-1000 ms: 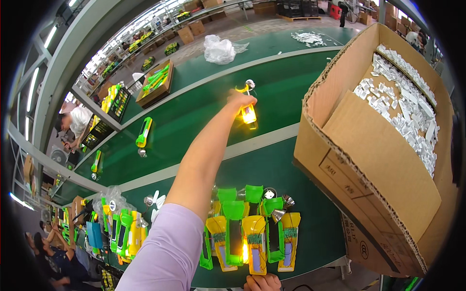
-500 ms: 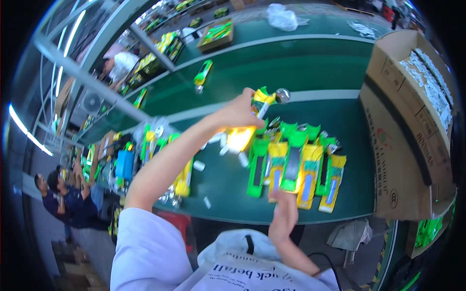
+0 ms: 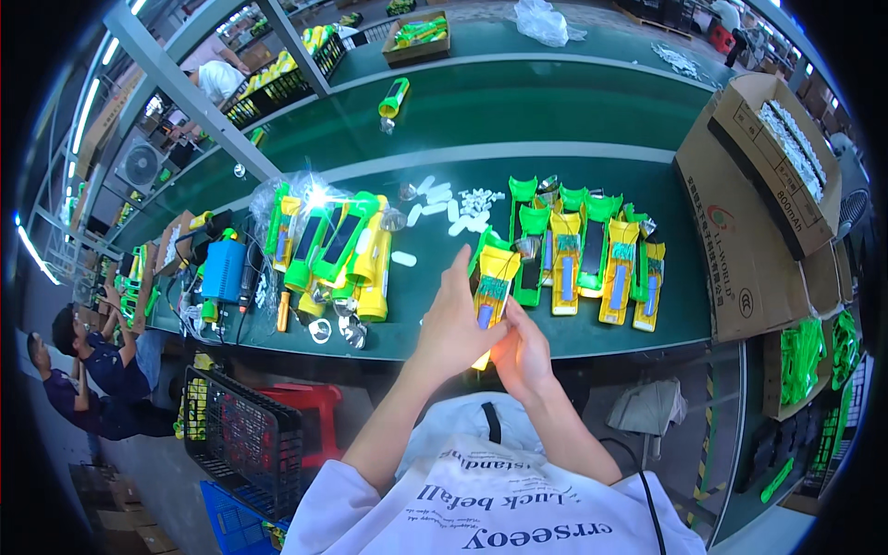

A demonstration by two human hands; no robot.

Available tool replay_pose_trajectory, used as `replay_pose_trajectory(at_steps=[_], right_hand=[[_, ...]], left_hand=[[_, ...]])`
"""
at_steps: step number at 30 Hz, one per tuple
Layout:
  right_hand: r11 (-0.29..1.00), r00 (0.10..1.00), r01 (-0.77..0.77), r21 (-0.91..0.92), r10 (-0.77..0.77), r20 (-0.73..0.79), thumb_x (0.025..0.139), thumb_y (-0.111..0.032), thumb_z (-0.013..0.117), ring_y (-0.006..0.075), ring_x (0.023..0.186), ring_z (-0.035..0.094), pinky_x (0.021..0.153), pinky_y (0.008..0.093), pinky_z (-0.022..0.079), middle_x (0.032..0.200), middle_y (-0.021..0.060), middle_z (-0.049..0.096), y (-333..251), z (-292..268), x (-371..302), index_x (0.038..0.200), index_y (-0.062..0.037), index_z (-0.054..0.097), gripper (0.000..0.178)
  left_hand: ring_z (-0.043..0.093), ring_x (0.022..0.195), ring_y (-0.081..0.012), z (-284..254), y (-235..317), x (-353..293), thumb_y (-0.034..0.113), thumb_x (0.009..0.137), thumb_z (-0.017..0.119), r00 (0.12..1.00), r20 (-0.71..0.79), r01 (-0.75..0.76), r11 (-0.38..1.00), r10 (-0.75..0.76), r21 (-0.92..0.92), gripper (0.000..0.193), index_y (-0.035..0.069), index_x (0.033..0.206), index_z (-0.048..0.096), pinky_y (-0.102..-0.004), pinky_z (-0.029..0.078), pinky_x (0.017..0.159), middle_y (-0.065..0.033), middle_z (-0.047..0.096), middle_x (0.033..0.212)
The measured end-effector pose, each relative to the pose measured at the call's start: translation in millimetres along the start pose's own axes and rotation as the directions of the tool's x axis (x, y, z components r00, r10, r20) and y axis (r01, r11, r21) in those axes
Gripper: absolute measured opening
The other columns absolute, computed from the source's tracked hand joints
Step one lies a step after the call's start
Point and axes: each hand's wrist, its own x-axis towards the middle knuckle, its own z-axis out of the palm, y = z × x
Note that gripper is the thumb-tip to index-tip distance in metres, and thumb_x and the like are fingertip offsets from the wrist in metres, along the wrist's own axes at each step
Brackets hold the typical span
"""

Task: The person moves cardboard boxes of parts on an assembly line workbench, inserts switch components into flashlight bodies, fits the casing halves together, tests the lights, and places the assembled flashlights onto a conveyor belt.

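Both hands are together near the table's front edge, around an open yellow flashlight housing (image 3: 500,262). A green circuit board and a bluish battery-like block show inside it, and a green shell part lies along its left edge. My left hand (image 3: 453,324) grips the housing from the left, thumb across its lower part. My right hand (image 3: 525,356) closes on its lower end from the right; an orange glow shows between the palms. Just beyond, a row of yellow open housings (image 3: 565,245) and green shells (image 3: 595,240) with small reflectors lies on the green table.
Left are assembled flashlights (image 3: 347,240), one shining brightly, loose reflectors (image 3: 351,328), a screwdriver (image 3: 283,312) and a blue box (image 3: 225,268). White strips (image 3: 435,196) lie mid-table. A large carton (image 3: 731,222) stands right. One flashlight (image 3: 393,98) lies on the far belt. Co-workers are far left.
My left hand has come back from the middle of the table towards me with a yellow flashlight piece. My right hand has met it there. The view has shifted, showing more of the left side.
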Motion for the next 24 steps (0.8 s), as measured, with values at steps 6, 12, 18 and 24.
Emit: replay_pose_trajectory(at_steps=[6, 12, 18, 24], right_hand=[[0.998, 0.999, 0.005, -0.070, -0.008, -0.053, 0.102, -0.018, 0.036, 0.0173, 0.114, 0.054, 0.100, 0.0345, 0.041, 0.121, 0.0071, 0.056, 5.6, 23.2, 3.7, 0.131, -0.0030, 0.047, 0.034], [0.990, 0.988, -0.044, -0.135, 0.023, -0.152, 0.103, -0.019, 0.037, 0.0168, 0.112, 0.055, 0.098, 0.0335, 0.044, 0.117, 0.0062, 0.057, 22.0, 21.8, 8.5, 0.134, -0.0047, 0.042, 0.034], [0.993, 0.980, -0.060, -0.105, 0.039, -0.195, 0.103, -0.022, 0.039, 0.0164, 0.111, 0.057, 0.094, 0.0331, 0.046, 0.118, 0.0072, 0.058, 29.2, 22.9, 13.5, 0.132, -0.0055, 0.044, 0.033], [1.000, 0.971, -0.008, -0.026, 0.001, -0.238, 0.103, -0.027, 0.040, 0.0162, 0.092, 0.063, 0.080, 0.0323, 0.052, 0.106, 0.0074, 0.062, 24.2, 26.3, 8.0, 0.126, -0.0079, 0.048, 0.031]], left_hand=[[0.059, 0.107, -0.0155, -3.4, -45.6, -20.1, 0.015, 0.095, 0.056, 0.959, 0.121, 0.183, 0.233, -0.256, -0.955, 0.044, -0.006, 0.133, 0.049, -0.0303, 0.044, 0.096, -0.0129, 0.059, 0.123], [0.059, 0.107, -0.0135, 16.5, -61.8, -34.4, 0.011, 0.097, 0.050, 0.935, 0.116, 0.177, 0.156, -0.336, -0.972, 0.033, -0.005, 0.125, 0.056, -0.0270, 0.045, 0.093, -0.0094, 0.063, 0.118], [0.061, 0.100, -0.0132, 19.9, -72.5, -38.8, 0.009, 0.096, 0.054, 0.910, -0.015, 0.051, 0.148, -0.415, -0.988, 0.031, -0.005, 0.123, 0.052, -0.0270, 0.047, 0.088, -0.0112, 0.063, 0.114], [0.058, 0.112, -0.0188, 28.5, -55.0, -45.3, 0.000, 0.090, 0.059, 0.927, -0.091, -0.021, 0.191, -0.364, -0.981, 0.040, -0.007, 0.127, 0.045, -0.0306, 0.046, 0.096, -0.0167, 0.060, 0.119]])
